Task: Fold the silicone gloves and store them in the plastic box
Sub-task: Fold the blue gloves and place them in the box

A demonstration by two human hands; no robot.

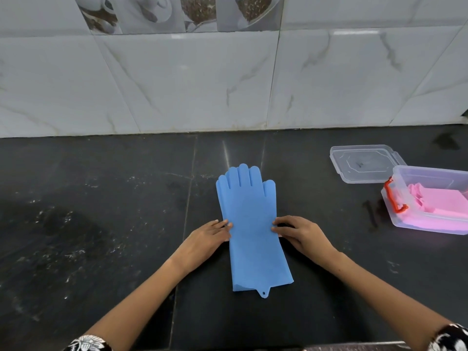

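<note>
A blue silicone glove (249,224) lies flat on the dark counter, fingers pointing toward the wall, cuff and hanging tab toward me. It looks like a stacked pair, with a second layer showing at the cuff. My left hand (207,240) touches its left edge at mid-length, fingertips on the rim. My right hand (300,234) pinches the right edge at the same height. At the right stands the clear plastic box (405,221) with an orange latch, and folded pink gloves (440,202) lie inside it.
The box's clear lid (364,163) lies flat behind the box, near the tiled wall. The dark stone counter (101,211) stretches to the left. Its front edge runs along the bottom of the view.
</note>
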